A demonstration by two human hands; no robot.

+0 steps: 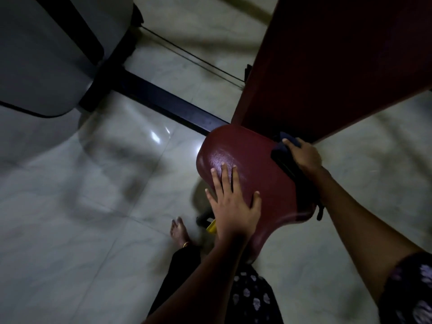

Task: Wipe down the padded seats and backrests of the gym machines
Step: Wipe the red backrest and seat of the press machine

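Pale marble floor (98,230) fills the dim room, with a dark red seat (247,160) as the landmark in the middle of the view. Above and right of the seat rises the matching backrest (339,61); far up and left of it sits a grey machine housing (42,54), joined by a dark frame bar (163,101).

On the seat's near half lies the left hand (231,202), fingers straight and spread, palm flat on the vinyl, holding nothing. At the seat's right edge, close under the backrest, the right hand (306,157) grips a dark cloth (285,155) that trails down along that edge; its fingers are curled over the bunched fabric.

By my reading the seat wipe is in hand, with the left palm bracing the pad. The next move calls for drawing the cloth across the seat toward its left rim, which means lifting the bracing hand clear. The backrest looks yet to be done, though the blur makes that uncertain.
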